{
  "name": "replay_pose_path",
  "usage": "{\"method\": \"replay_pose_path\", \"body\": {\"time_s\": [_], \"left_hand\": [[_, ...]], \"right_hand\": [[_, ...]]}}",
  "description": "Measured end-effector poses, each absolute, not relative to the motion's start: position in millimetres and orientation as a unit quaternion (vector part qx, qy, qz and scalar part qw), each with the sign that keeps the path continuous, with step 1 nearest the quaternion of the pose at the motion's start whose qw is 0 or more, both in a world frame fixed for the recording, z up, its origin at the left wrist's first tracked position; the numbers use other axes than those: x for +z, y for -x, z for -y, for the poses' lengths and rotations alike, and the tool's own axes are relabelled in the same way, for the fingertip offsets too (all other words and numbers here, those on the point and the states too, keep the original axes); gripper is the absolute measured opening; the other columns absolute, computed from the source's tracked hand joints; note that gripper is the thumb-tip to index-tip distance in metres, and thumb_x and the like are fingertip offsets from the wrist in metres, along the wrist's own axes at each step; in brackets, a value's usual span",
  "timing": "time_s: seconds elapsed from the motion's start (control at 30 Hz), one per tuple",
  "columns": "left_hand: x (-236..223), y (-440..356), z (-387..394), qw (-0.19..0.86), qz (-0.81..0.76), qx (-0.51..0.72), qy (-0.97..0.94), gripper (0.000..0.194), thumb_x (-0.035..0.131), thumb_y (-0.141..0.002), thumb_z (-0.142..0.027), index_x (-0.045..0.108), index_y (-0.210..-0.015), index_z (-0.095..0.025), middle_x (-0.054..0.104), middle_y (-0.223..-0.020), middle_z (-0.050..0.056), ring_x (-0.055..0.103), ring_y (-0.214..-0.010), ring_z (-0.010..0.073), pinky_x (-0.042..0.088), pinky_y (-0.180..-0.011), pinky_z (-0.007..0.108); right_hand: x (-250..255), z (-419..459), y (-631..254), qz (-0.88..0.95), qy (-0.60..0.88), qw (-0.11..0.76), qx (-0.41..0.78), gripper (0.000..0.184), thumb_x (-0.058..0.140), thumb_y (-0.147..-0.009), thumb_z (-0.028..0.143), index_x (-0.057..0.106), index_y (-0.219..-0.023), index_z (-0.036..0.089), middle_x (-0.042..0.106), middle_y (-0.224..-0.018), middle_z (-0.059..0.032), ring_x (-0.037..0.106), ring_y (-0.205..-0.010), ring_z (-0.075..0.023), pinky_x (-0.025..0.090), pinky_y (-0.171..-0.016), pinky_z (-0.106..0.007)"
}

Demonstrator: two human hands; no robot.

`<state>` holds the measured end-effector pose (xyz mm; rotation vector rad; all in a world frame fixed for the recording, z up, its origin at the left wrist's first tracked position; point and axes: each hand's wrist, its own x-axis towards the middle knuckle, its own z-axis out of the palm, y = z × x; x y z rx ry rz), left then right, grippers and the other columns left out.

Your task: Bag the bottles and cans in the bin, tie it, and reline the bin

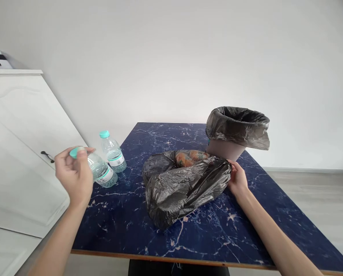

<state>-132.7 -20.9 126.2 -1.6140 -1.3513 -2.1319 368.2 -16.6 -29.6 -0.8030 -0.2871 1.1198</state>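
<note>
My left hand [76, 168] is closed around the neck of a clear water bottle [98, 168], just below its turquoise cap. This bottle tilts toward the hand; whether its base touches the table I cannot tell. Close behind it stands a second water bottle [114, 151], also turquoise-capped and part full. On the right, my right hand [237, 178] pinches the edge of a crumpled black plastic bag [177, 188]. In the bag's opening lie orange-brown items [188, 157] in printed clear wrapping; their kind is unclear. The fingertips of the right hand are partly hidden by the bag.
A pale bin [226, 148] lined with a black bag [237, 126] stands behind my right hand. The dark blue marbled table [171, 134] has a wooden front edge. At the left stands a white cabinet [18, 122] with a black handle. A white wall rises behind the table.
</note>
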Motion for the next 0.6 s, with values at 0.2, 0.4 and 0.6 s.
{"method": "replay_pose_path", "body": {"time_s": [0.2,0.4,0.6], "left_hand": [[114.6,135.9,8.5,0.075,0.492,-0.665,0.556,0.037,0.065,-0.103,-0.042,0.054,-0.126,-0.015,0.078,-0.118,0.013,0.076,-0.115,0.0239,0.057,-0.112,0.049],[107.1,141.6,19.2,0.05,0.516,-0.617,0.591,0.049,0.069,-0.102,-0.041,0.055,-0.142,-0.016,0.074,-0.141,0.014,0.068,-0.135,0.0262,0.05,-0.121,0.049],[112.7,153.5,33.0,0.169,0.528,-0.567,0.61,0.069,0.075,-0.091,-0.041,0.049,-0.15,-0.014,0.058,-0.153,0.021,0.056,-0.144,0.035,0.046,-0.121,0.057]], "right_hand": [[-28.4,17.1,-370.7,0.115,0.387,0.743,0.534,0.014,0.078,-0.074,0.023,0.075,-0.087,0.024,0.081,-0.079,0.003,0.076,-0.065,-0.0219,0.068,-0.074,-0.038],[-25.9,18.8,-369.8,0.109,0.387,0.74,0.54,0.014,0.079,-0.073,0.022,0.075,-0.086,0.023,0.08,-0.078,0.0025,0.074,-0.063,-0.0209,0.067,-0.072,-0.037],[-27.4,18.2,-370.0,0.107,0.385,0.743,0.537,0.014,0.079,-0.072,0.022,0.074,-0.085,0.024,0.08,-0.077,0.0024,0.074,-0.062,-0.0205,0.066,-0.069,-0.035]]}}
